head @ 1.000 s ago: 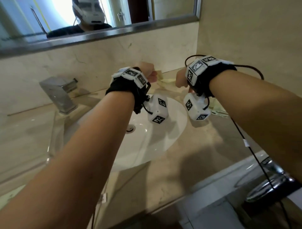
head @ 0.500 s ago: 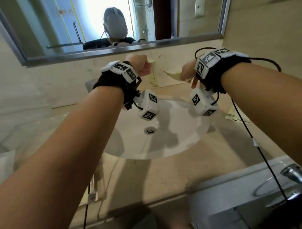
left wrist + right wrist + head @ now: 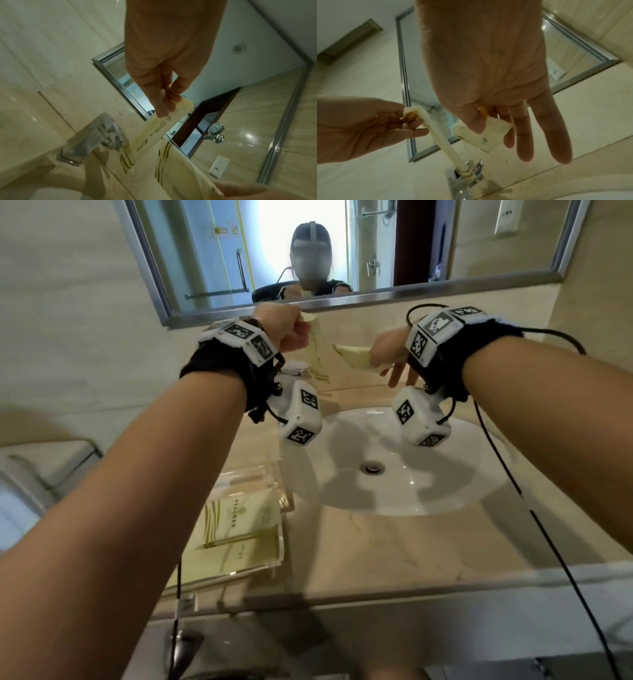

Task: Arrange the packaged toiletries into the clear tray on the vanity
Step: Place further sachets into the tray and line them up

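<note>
My left hand pinches the top end of a long packet that hangs near vertical above the sink's far rim. My right hand pinches a short packet lying roughly level, tip pointing left. The clear tray, already holding 2 flat packets, lies below and left, nearer my left hand.

Both forearms are bare, with no sleeves. Each wrist wears a black fabric band carrying white blocks printed with black square markers. A white marker cube hangs under the left wrist, another under the right. Thin black cables trail from the bands.
</note>
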